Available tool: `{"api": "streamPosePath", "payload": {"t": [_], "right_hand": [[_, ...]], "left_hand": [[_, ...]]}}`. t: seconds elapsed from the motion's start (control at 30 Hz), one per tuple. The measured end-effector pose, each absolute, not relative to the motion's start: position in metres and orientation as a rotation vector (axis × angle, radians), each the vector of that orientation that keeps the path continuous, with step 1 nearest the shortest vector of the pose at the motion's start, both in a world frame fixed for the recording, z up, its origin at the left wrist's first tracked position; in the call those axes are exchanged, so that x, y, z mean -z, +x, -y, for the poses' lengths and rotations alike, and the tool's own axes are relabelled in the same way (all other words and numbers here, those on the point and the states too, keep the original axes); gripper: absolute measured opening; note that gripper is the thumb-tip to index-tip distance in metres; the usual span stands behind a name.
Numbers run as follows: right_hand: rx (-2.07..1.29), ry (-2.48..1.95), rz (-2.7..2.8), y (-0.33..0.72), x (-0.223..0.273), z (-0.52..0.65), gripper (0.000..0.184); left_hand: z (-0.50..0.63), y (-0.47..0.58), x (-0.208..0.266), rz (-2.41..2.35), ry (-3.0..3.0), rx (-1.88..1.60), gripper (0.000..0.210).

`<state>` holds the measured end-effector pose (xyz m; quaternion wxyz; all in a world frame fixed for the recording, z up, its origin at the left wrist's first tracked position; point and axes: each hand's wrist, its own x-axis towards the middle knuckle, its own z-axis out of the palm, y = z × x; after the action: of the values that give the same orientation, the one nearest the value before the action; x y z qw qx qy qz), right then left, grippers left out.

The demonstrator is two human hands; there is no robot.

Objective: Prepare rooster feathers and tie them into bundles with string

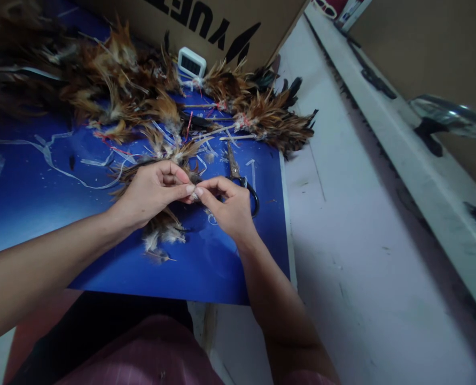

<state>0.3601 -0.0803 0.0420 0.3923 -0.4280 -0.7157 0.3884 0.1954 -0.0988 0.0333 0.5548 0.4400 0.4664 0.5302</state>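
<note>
My left hand (pixel 151 190) is closed around a small bundle of brown feathers (pixel 121 179), whose tips stick out on the far side of the hand. At the bundle's pale quill end, my right hand (pixel 227 206) pinches with thumb and forefinger, its fingertips meeting those of the left. The fingers hide most of that end, so any thread there cannot be made out. Just beyond the right hand lie black-handled scissors (pixel 234 166), blades pointing away. Loose fluffy grey-brown feathers (pixel 163 235) lie on the blue table surface (pixel 205 267) below the left hand.
Tied feather dusters (pixel 278 120) with thin sticks lie at the back right. Heaped brown feathers (pixel 117 85) cover the back left. Strips of clear plastic (pixel 61 163) are scattered about. A white digital timer (pixel 192 62) stands before a cardboard box (pixel 229 27). The table's right edge borders a pale floor.
</note>
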Motion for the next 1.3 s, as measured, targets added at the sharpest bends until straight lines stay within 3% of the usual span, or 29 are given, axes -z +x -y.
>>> {"api": "streamPosePath", "payload": {"t": [0.33, 0.73, 1.07, 1.3], "right_hand": [[-0.978, -1.103, 1.77, 0.358, -0.04, 0.083, 0.006], [-1.366, -1.06, 1.499, 0.358, -0.028, 0.076, 0.019], [-1.415, -1.108, 1.453, 0.356, -0.032, 0.076, 0.007], [-1.438, -1.134, 1.454, 0.356, -0.032, 0.076, 0.009]], "left_hand": [[0.096, 0.195, -0.031, -1.036, 0.976, -1.214, 0.026], [0.095, 0.194, -0.031, -1.085, 0.955, -1.222, 0.03], [0.093, 0.193, -0.031, -1.127, 1.005, -1.262, 0.033], [0.093, 0.191, -0.029, -1.162, 1.079, -1.269, 0.034]]}}
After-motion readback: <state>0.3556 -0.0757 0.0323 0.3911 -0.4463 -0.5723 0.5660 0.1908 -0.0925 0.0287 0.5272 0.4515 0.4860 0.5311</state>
